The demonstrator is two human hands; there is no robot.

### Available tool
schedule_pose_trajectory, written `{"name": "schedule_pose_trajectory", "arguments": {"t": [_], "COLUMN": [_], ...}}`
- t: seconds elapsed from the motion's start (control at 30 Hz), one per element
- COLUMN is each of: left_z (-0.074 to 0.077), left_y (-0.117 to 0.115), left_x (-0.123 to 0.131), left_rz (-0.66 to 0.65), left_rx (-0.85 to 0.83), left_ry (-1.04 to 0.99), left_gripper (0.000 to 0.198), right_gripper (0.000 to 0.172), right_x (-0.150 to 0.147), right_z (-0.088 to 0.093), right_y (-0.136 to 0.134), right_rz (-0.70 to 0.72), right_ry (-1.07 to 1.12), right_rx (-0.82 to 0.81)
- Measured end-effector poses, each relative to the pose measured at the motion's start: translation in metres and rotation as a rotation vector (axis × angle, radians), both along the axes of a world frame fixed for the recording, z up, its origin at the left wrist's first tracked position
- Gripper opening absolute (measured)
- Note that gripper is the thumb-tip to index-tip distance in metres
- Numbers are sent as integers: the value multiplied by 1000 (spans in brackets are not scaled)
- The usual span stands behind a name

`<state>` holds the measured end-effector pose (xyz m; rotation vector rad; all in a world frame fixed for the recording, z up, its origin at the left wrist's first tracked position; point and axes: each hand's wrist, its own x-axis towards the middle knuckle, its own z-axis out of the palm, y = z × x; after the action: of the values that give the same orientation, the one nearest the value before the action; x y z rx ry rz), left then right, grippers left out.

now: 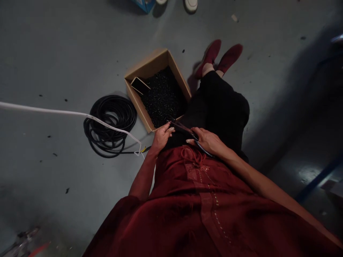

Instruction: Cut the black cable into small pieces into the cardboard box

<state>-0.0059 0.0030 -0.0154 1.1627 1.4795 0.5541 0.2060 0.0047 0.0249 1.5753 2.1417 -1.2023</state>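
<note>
My right hand (210, 141) is closed around the handles of a pair of scissors (184, 127), whose thin blades point left over the near edge of a cardboard box. At the blade tips, my left hand (161, 137) is closed in a pinch. Whatever lies between its fingertips is too small and dark to make out. The open cardboard box (134, 103) holds a heap of short black pieces (163, 98). Left of it, a coil of black cable or tubing (109, 125) lies on the floor, with one end running toward my left wrist.
A white cord (66, 112) stretches from the left edge across the coil toward my left forearm. A dark rectangular piece (140, 85) leans inside the box. Black scraps dot the grey floor (53, 185). Another person's white shoe (191, 5) and a blue box (146, 4) are at the top.
</note>
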Motion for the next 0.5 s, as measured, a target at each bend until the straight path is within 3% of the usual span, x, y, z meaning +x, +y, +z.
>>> {"name": "schedule_pose_trajectory", "arguments": {"t": [0.5], "left_z": [3], "left_y": [-4], "left_x": [7], "left_rz": [-119], "left_rx": [127], "left_ry": [203], "left_gripper": [36], "right_gripper": [54], "right_x": [-4], "right_z": [6], "right_y": [1], "right_rz": [9], "right_ry": [0], "right_rx": [16]}}
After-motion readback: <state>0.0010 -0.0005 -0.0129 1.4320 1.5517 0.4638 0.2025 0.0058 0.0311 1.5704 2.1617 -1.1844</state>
